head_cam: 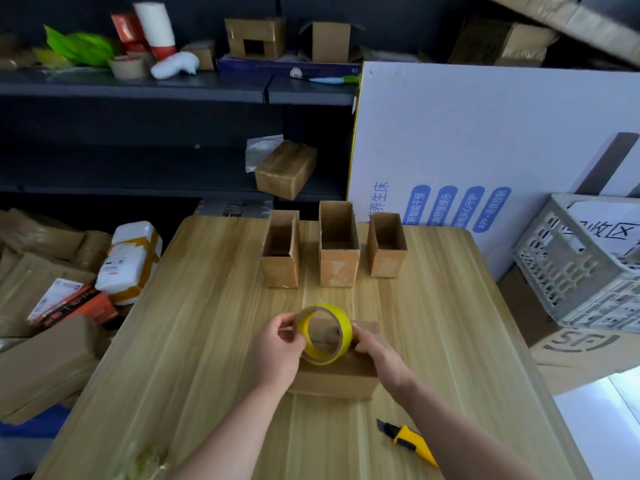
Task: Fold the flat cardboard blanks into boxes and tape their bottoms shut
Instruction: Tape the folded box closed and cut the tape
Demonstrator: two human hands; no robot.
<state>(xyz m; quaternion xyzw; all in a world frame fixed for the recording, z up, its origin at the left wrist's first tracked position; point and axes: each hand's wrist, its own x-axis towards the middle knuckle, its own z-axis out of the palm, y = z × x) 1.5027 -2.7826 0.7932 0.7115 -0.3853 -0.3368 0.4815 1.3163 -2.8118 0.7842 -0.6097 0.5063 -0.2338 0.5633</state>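
Observation:
A small cardboard box (332, 377) lies on the wooden table (194, 341) in front of me. Above its top I hold a roll of yellow tape (325, 334) upright between both hands. My left hand (277, 351) pinches the roll's left rim with thumb and fingers. My right hand (377, 355) grips the roll's right side, its fingers partly hidden behind the roll. Three folded boxes stand open-topped in a row at the table's far side: a left box (280, 252), a taller middle box (338, 245) and a short right box (387, 247).
A yellow utility knife (410, 443) lies on the table near my right forearm. A large white printed carton (485, 150) leans at the back right, with a grey plastic crate (585, 261) beside it. Parcels and cardboard (69, 289) pile up left of the table; dark shelves stand behind.

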